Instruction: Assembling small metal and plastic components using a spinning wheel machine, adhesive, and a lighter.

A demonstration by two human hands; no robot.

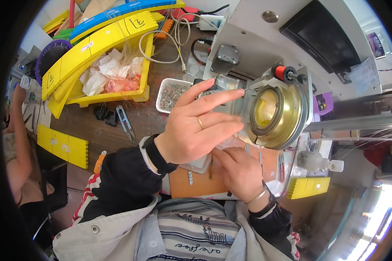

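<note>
My left hand [200, 124], with a ring and a black wristband, stretches its fingers apart in front of the machine's round brass-coloured drum [265, 108]. Its index fingertip is close to the drum's left side; I cannot tell whether it touches. Below it, my right hand [241, 172], with a bangle at the wrist, has curled fingers under the drum's lower left. Whatever they may hold is hidden or too small to name. Beside the right hand lies a small clear plastic tray [197, 164], partly covered by my left hand. A red thread spool [285, 73] sits above the drum.
A white tub of small metal rings [173, 93] stands left of my left hand. Beyond are thread snips [125, 122] and a yellow bin with crumpled paper [146, 93]. The machine's dark screen [320, 37] rises at the upper right. Another person's arm [21, 139] is far left.
</note>
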